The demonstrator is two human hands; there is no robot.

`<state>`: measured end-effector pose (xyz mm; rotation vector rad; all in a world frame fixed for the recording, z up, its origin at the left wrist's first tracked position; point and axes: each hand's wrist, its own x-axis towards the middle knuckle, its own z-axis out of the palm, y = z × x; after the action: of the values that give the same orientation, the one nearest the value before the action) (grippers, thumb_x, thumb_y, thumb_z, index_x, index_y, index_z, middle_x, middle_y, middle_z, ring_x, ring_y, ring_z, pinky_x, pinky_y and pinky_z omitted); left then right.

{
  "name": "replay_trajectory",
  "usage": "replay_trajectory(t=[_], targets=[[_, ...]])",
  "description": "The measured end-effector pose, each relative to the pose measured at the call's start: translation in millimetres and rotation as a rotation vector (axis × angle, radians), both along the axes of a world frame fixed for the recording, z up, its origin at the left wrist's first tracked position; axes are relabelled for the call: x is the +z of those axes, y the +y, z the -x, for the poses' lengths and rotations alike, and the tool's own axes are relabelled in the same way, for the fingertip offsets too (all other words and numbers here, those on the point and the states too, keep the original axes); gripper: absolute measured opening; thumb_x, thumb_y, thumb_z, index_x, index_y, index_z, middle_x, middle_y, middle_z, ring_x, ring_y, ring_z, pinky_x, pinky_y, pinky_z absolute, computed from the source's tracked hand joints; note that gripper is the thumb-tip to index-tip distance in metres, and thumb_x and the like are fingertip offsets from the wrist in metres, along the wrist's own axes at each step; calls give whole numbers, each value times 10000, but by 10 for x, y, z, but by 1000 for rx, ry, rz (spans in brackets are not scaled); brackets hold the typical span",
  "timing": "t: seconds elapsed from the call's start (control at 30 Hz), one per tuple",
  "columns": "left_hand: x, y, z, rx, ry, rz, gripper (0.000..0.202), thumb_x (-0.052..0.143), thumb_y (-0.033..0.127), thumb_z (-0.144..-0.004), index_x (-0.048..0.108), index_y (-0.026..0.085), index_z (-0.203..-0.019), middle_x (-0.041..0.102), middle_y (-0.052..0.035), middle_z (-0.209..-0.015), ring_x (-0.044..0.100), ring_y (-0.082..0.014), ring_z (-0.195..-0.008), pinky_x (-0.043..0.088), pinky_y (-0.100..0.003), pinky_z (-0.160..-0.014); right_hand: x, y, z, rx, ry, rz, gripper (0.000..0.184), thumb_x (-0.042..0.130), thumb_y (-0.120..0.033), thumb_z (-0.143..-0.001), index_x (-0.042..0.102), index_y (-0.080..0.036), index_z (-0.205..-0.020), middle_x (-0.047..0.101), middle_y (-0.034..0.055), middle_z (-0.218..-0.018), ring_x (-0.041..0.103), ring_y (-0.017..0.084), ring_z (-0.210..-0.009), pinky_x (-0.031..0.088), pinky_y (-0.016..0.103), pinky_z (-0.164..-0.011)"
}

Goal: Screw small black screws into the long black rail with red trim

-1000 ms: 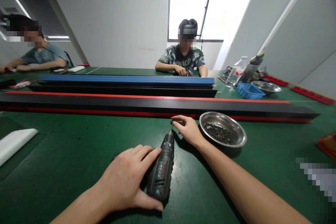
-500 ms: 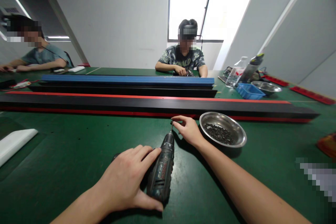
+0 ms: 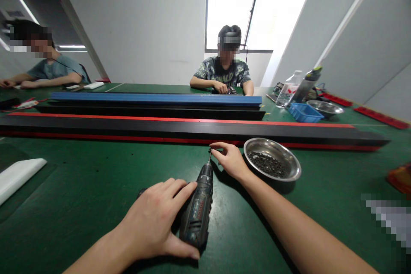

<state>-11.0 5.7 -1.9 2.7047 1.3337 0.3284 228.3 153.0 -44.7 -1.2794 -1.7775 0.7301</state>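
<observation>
The power drill point(image 3: 199, 209) lies on its side on the green table point(image 3: 128, 167), directly before the wearer, its chuck pointing away and a slim metal bit point(image 3: 209, 156) projecting from it. The left hand point(image 3: 157, 209) is clasped about the drill, thumb along the rear of the body and forefinger against its side; the handle is largely hidden beneath the palm. The right hand point(image 3: 229, 158) has thumb and forefinger pinched on the tip of the bit; whether a small part is seated there is too fine to tell. Just beside the right hand, on its outer side, stands a metal bowl point(image 3: 297, 166) containing a heap of small dark pieces point(image 3: 266, 165). Beyond the hands, a long black beam with red edges point(image 3: 192, 127) lies across the table; the bowl sits in front of it, contact undetermined. Behind that beam lie a black length point(image 3: 154, 112) and a blue length point(image 3: 154, 99), roughly parallel. A white block point(image 3: 22, 175) is at the left side. At the far right are a blue tray point(image 3: 305, 115), a second metal bowl point(image 3: 337, 110) and a clear bottle point(image 3: 289, 90). One person point(image 3: 221, 70) sits opposite, hands at a dark object; another person point(image 3: 58, 68) sits at far left, forearms on the table.
</observation>
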Motion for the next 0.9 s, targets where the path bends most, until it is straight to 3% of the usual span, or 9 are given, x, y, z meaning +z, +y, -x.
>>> replay_trajectory(t=[0.9], targets=[[-9, -2, -3, 2, -17, 3, 1160, 650, 991, -656, 544, 165, -1464, 685, -169, -1273, 684, -354, -1020, 574, -517, -909, 13, -11, 2, -7, -13, 1, 218, 677, -244, -901, 830, -234, -1055, 833, 43, -1057, 778, 226, -890, 600, 366, -905]])
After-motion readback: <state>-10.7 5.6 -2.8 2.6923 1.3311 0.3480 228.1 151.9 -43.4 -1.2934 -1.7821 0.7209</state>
